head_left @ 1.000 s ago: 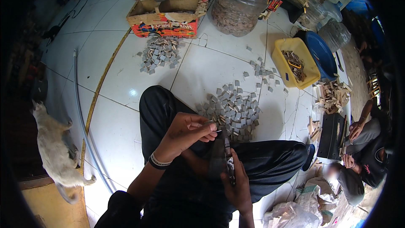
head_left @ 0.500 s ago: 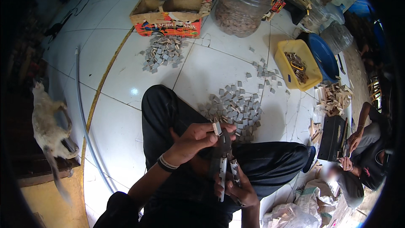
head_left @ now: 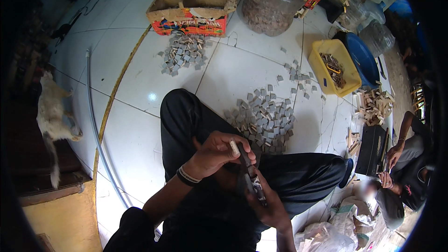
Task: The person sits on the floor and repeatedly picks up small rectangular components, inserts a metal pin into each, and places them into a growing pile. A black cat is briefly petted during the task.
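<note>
Over my lap, my left hand [head_left: 212, 151] pinches a small pale wooden piece [head_left: 234, 147] between thumb and fingers, beside the dark jaws of a plier-like cutter. My right hand [head_left: 268, 207] is wrapped round this cutter [head_left: 256, 184], whose worn silver handles lie close together. What lies between the jaws is hidden by my left fingers. Just beyond my hands, a pile of small grey-faced wooden pieces [head_left: 268, 119] spreads over the tiled floor.
A second pile of pieces [head_left: 183, 55] lies before an open cardboard box [head_left: 189, 26]. Nearby stand a clear plastic tub [head_left: 273, 4], a yellow basin [head_left: 343, 86] and a blue basin [head_left: 361, 58]. A cat [head_left: 55, 109] lies at left. At right, another person [head_left: 410, 177] works with their hands.
The cutter's handles have come together in my right hand. The piece in my left hand has tilted and moved slightly left. The cat has shifted its legs and tail.
</note>
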Demonstrator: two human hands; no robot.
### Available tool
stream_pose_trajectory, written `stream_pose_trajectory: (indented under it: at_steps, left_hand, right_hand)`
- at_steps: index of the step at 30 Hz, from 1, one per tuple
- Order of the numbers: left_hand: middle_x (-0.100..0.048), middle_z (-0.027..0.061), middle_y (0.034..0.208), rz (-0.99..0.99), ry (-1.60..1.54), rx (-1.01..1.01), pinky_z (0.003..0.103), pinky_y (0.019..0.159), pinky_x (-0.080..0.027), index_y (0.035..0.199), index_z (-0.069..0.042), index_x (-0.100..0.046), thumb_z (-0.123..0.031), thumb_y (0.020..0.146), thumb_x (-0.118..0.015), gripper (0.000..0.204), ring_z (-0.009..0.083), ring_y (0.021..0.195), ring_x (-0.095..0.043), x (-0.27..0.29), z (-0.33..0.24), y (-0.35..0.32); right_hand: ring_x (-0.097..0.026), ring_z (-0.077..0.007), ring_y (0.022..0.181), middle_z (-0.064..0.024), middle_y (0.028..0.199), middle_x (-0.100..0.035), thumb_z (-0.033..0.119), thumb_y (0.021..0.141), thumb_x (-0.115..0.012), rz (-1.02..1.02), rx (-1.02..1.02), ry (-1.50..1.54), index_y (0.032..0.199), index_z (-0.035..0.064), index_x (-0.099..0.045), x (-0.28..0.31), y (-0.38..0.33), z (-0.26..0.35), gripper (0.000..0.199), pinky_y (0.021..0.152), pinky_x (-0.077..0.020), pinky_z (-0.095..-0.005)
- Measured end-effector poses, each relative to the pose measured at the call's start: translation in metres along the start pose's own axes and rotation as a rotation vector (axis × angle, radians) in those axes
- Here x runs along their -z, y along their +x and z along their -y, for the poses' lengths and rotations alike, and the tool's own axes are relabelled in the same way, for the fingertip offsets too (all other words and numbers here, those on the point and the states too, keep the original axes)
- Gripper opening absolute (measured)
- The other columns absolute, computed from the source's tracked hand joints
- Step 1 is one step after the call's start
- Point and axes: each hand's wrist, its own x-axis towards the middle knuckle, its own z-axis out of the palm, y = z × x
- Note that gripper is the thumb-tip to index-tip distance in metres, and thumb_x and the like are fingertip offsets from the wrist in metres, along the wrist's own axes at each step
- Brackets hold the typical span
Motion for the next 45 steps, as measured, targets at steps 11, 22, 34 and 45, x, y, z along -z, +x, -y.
stream_pose_trajectory:
  at_steps: [11,22,34,45]
  left_hand:
    - [-0.074,0.0192,0.111,0.069,0.197,-0.075,0.05,0.103,-0.056,0.117,0.005,-0.069,-0.014,0.097,-0.075,0.028,0.0358,0.115,-0.072,-0.005,-0.016,-0.003]
    - [-0.058,0.0226,0.148,-0.122,-0.057,-0.058,0.055,0.111,-0.054,0.109,-0.008,-0.049,-0.016,0.101,-0.07,0.024,0.0431,0.135,-0.059,-0.003,-0.001,-0.001]
    - [-0.051,0.0216,0.156,-0.19,-0.109,-0.08,0.04,0.111,-0.056,0.103,-0.008,-0.059,-0.009,0.093,-0.079,0.022,0.0375,0.143,-0.052,-0.009,0.019,-0.006]
    - [-0.051,0.0183,0.157,-0.206,-0.112,-0.08,0.047,0.119,-0.047,0.105,-0.01,-0.059,-0.008,0.092,-0.08,0.025,0.034,0.144,-0.052,-0.006,0.024,-0.012]
  right_hand:
    - [-0.066,-0.0358,0.091,-0.0187,0.106,-0.06,-0.009,0.09,-0.068,-0.053,0.06,-0.272,0.163,0.0151,-0.039,0.007,-0.002,0.027,0.082,0.08,-0.0538,-0.0403]
    - [-0.065,-0.0294,0.122,-0.0202,0.132,-0.062,0.006,0.105,-0.058,-0.012,-0.07,0.374,0.166,0.002,-0.02,-0.004,-0.005,0.009,0.073,0.101,-0.0523,-0.0413]
    - [-0.065,-0.0325,0.124,-0.024,0.137,-0.058,0.02,0.109,-0.055,0.019,-0.119,0.665,0.162,0.0013,-0.022,-0.016,-0.004,0.011,0.065,0.101,-0.0572,-0.0458]
    - [-0.066,-0.027,0.115,-0.0193,0.13,-0.061,0.019,0.109,-0.056,0.012,-0.141,0.745,0.159,0.0018,-0.03,-0.023,-0.007,0.008,0.059,0.096,-0.0587,-0.0429]
